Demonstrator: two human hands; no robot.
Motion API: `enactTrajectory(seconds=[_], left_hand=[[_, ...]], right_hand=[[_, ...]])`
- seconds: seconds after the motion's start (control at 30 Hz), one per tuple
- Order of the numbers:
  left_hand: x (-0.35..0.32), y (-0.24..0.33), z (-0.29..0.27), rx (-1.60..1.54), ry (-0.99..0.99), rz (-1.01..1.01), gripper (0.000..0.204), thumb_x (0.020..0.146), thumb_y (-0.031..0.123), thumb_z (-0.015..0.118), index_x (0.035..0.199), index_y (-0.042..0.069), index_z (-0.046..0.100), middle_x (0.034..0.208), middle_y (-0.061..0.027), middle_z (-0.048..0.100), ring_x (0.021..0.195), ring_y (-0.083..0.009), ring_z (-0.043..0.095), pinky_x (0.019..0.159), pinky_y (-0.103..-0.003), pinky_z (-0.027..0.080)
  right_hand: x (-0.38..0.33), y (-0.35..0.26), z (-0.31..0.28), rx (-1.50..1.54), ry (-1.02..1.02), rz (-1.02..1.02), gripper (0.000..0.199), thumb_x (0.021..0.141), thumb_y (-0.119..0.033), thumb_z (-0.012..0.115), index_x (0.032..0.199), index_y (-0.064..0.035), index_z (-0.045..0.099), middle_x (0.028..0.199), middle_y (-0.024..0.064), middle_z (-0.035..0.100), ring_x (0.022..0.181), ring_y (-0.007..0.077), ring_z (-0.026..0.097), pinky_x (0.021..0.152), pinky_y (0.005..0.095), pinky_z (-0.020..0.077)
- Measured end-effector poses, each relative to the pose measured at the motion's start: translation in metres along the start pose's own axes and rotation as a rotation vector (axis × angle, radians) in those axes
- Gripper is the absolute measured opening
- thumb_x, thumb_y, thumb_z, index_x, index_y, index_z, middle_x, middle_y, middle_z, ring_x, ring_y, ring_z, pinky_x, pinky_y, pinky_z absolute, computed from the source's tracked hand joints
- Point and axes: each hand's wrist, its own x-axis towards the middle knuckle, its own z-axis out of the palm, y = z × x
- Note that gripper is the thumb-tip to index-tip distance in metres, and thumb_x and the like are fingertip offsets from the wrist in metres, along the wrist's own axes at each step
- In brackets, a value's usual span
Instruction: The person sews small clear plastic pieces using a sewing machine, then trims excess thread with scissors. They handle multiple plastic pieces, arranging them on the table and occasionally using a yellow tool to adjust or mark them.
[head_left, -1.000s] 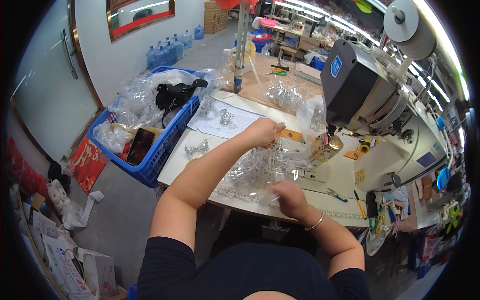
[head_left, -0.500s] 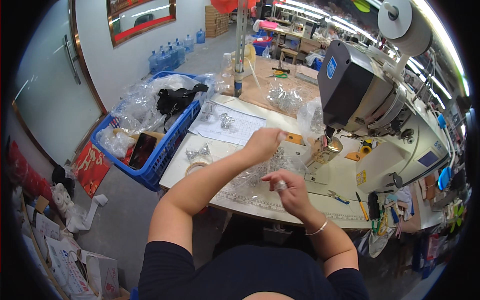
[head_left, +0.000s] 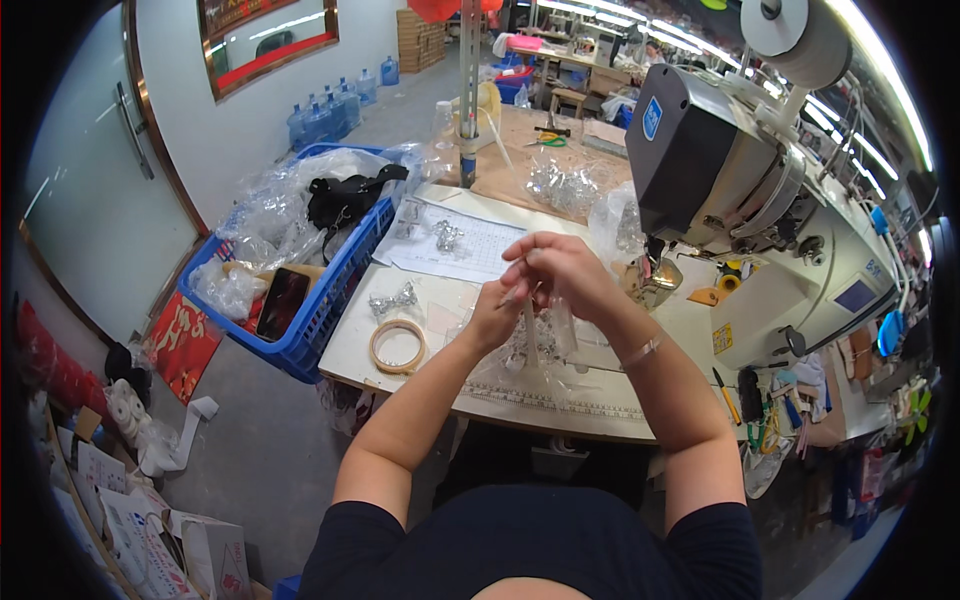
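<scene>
The hands meet above the middle of the counter: the left hand [head_left: 497, 318] and the right hand [head_left: 560, 268] are pressed close together, fingertips pinching a narrow clear plastic strip [head_left: 529, 330] that hangs down from between them. It is too small and glassy to tell exactly which fingers carry it. Under the hands lies a heap of crumpled clear plastic pieces [head_left: 520, 355] on the pale counter [head_left: 440, 385].

What could go wrong, as I judge it: the strip is thin and slick, so a loosened pinch would drop it into the clear heap below, where it would be hard to pick out. The grey industrial sewing machine [head_left: 705, 170] stands just beside the right hand, and its needle area is near; a wide swing of that wrist could catch on it. A pull to the left might sweep the tan tape ring [head_left: 398, 345] or the small silvery bow-shaped piece [head_left: 392, 300] toward the counter's left edge, which lies near them, with the blue plastic crate [head_left: 335, 300] of bags directly below that edge.

Open room lies mainly to the far left, around the white printed sheet [head_left: 450, 245]. The near edge, marked by a ruler strip, runs close beneath the forearms, so there is little room to draw back.
</scene>
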Motion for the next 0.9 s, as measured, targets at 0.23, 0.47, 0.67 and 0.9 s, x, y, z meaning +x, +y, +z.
enactTrajectory(seconds=[0.23, 0.47, 0.67, 0.9], left_hand=[[-0.007, 0.003, 0.003, -0.181, 0.222, 0.004, 0.038, 0.103, 0.025, 0.042, 0.124, -0.006, 0.052, 0.064, 0.0016, 0.046, 0.073, -0.0108, 0.055, 0.07, -0.028, 0.048], [-0.024, -0.003, 0.034, 0.195, 0.43, 0.262, 0.023, 0.101, 0.014, 0.047, 0.111, -0.004, 0.059, 0.062, -0.0017, 0.051, 0.058, -0.0093, 0.052, 0.055, -0.023, 0.046], [-0.035, 0.0, 0.037, 0.303, 0.366, 0.392, 0.016, 0.099, 0.008, 0.047, 0.109, 0.0, 0.057, 0.061, -0.0015, 0.052, 0.055, -0.0081, 0.052, 0.051, -0.023, 0.044], [-0.034, 0.012, 0.037, 0.36, 0.255, 0.383, 0.012, 0.098, 0.005, 0.044, 0.105, 0.001, 0.053, 0.056, -0.0012, 0.05, 0.049, -0.0084, 0.05, 0.047, -0.023, 0.043]], right_hand=[[0.052, 0.031, -0.049, -0.479, 0.209, -0.377, 0.015, 0.086, -0.006, 0.053, 0.096, -0.0069, 0.064, 0.083, 0.0063, 0.065, 0.067, 0.0144, 0.056, 0.056, 0.0249, 0.0439], [0.036, 0.033, -0.026, -1.697, 0.087, -0.684, 0.007, 0.074, -0.012, 0.061, 0.075, -0.0131, 0.068, 0.086, 0.005, 0.056, 0.091, 0.0229, 0.057, 0.07, 0.0343, 0.0459], [0.012, 0.038, -0.034, -0.739, -0.242, 0.042, 0.021, 0.074, -0.005, 0.062, 0.095, -0.0019, 0.062, 0.086, 0.0076, 0.059, 0.079, 0.0257, 0.058, 0.072, 0.0327, 0.0491], [0.008, 0.046, -0.045, -0.928, -0.344, -0.307, 0.031, 0.074, -0.012, 0.068, 0.102, -0.005, 0.059, 0.095, 0.0099, 0.058, 0.094, 0.0247, 0.05, 0.083, 0.0352, 0.0445]])
